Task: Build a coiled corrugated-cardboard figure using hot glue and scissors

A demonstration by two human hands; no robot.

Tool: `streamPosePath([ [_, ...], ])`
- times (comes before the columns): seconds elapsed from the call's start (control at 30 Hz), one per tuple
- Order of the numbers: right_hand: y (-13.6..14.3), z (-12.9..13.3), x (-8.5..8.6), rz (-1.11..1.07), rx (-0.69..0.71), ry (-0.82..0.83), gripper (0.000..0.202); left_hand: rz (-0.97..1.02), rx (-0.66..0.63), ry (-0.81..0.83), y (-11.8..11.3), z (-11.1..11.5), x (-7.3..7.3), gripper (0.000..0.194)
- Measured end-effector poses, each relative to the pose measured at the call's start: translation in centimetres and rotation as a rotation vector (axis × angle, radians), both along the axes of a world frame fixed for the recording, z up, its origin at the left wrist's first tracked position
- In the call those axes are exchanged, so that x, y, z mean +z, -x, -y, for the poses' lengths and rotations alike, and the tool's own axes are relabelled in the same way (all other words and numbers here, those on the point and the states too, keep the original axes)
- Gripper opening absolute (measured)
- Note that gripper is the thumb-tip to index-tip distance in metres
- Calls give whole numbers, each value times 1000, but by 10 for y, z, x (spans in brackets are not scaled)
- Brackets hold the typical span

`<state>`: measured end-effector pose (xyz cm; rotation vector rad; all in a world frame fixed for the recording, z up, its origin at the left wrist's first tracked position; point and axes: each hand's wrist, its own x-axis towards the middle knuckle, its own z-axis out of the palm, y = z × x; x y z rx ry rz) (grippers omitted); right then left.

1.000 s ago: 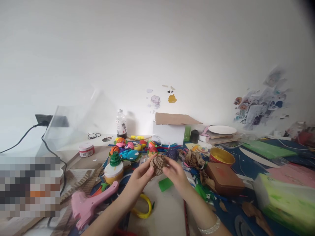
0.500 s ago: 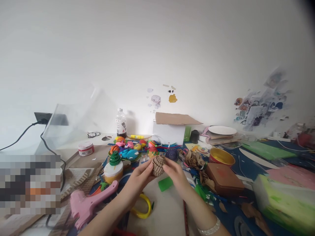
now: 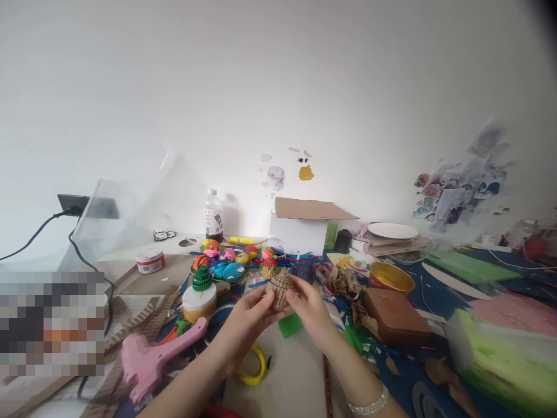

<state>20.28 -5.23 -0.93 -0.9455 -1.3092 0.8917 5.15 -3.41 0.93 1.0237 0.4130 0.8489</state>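
Between my two hands is a small brown cone coiled from corrugated cardboard (image 3: 279,290), its ridged layers narrowing upward. My left hand (image 3: 253,309) grips it from the left, thumb on its front face. From the right, the fingers and thumb of my right hand (image 3: 308,303) press on its other side. Under the cone lies a bright green piece (image 3: 290,325) on a grey-beige board (image 3: 287,377). A yellow ring-shaped handle (image 3: 256,371) shows beside my left forearm. Just beyond my hands stands a pink and yellow coiled paper figure (image 3: 268,264).
At left are a pink glue gun (image 3: 152,360) and a green coiled cone (image 3: 202,278) on a round white-lidded tub (image 3: 199,303). Colourful paper pieces (image 3: 224,267), a bottle (image 3: 213,215) and a white box (image 3: 298,235) stand behind. At right are a brown box (image 3: 395,316), a gold tin (image 3: 391,277) and a tissue pack (image 3: 500,360).
The cardboard cone has tipped in my fingers, so its side faces me more and its top less. Both hands stay around it in nearly the same place.
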Motion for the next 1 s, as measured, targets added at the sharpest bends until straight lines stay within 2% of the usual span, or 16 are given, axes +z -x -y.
streamPosePath([
  [0.17, -2, -4, -4, -9, -39, -3, 56, -76, 40, -73, 0, 0, -4, 46],
  [0.37, -3, -4, -1, -22, 22, -11, 47, 2, 34, 5, 0, -4, -9, 34],
  [0.53, 0, -1, 4, -38, -49, 7, 44, 35, 11, 48, -2, -5, -9, 34],
  [0.7, 2, -3, 2, -9, -104, 28, 45, -4, 96, 24, -4, -10, -14, 45],
  [0.77, 3, -3, 2, 74, -199, -24, 41, -38, 151, -42, -3, -13, -16, 49],
  [0.87, 5, 0, 4, 267, -333, -200, 37, -99, 206, -164, -1, -14, -16, 55],
  [1.0, 6, 7, 9, 344, -323, -365, 39, -100, 212, -270, 2, -10, -12, 59],
])
